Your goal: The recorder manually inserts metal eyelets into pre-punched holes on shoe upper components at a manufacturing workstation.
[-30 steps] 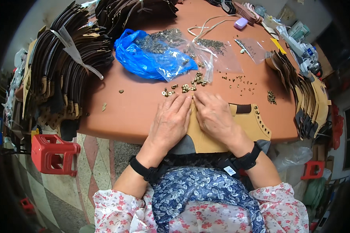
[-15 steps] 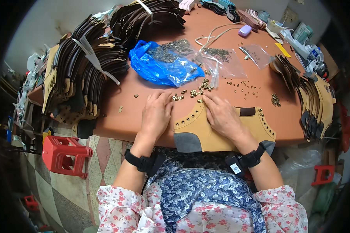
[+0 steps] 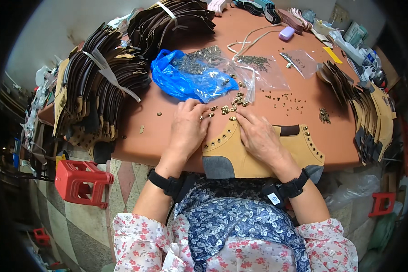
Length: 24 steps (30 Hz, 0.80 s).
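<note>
A tan boot upper (image 3: 276, 149) with grey corner patches and rows of metal eyelets lies at the table's front edge. My right hand (image 3: 259, 138) rests over its left half, fingers closed at the upper's top left tip beside a small brass lace hook. Left of it, my left hand (image 3: 189, 128) is on the table with its fingers drawn together at a few loose brass lace hooks (image 3: 211, 115). Whether a hook is between those fingertips is hidden. More brass hooks (image 3: 238, 99) are piled just beyond both hands.
A blue plastic bag (image 3: 177, 84) and clear bags of small metal parts (image 3: 258, 63) lie farther back. Bundled uppers are stacked at left (image 3: 99, 86) and right (image 3: 374, 118). Scattered rivets (image 3: 285, 100) lie to the right. A red stool (image 3: 79, 181) stands at lower left.
My left hand has moved slightly right and farther forward, over some of the loose hooks. My right hand stays on the upper, almost unmoved.
</note>
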Tool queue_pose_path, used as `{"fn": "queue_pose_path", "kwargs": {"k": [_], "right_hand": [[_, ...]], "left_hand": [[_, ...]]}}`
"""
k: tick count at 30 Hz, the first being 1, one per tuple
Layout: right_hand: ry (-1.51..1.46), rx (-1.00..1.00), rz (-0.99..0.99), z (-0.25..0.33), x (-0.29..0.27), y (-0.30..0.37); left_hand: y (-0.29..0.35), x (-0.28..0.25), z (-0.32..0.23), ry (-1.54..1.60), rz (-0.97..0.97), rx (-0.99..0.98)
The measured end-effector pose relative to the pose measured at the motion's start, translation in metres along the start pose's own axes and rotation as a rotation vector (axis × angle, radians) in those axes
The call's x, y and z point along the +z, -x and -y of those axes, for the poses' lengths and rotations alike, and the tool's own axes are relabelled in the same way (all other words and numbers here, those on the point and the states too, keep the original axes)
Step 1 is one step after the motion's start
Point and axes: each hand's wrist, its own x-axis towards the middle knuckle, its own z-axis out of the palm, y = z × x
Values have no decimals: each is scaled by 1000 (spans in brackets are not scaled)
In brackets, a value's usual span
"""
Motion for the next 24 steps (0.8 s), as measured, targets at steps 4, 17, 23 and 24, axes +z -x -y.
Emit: {"fn": "queue_pose_path", "kwargs": {"k": [4,17,23,24], "right_hand": [[-19,-19,-36,0,0,-1],[-9,-14,-67,-1,2,-1],[-19,9,-33,1,1,-1],[-13,8,-34,0,1,-1]], "left_hand": [[-11,5,-5,-121,149,68],[-10,6,-34,90,261,-175],[-5,-1,-14,144,181,-89],[-4,0,-13,137,212,-22]]}}
